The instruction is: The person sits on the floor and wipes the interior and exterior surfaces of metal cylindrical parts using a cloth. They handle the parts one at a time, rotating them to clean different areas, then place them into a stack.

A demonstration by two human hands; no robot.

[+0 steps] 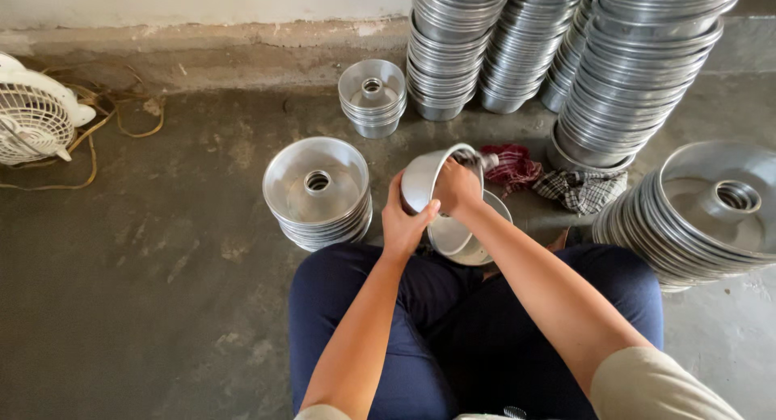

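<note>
My left hand grips the near rim of a round metal tube pan that is tipped on its side in front of me. My right hand is closed on the pan's upper edge, fingers reaching inside it. Just below the hands sits another metal pan, resting between my knees. I sit on the floor in dark blue trousers.
A short stack of tube pans stands to the left, a smaller stack behind it. Tall stacks line the back wall, a leaning stack lies at right. Rags lie behind. A white fan sits far left.
</note>
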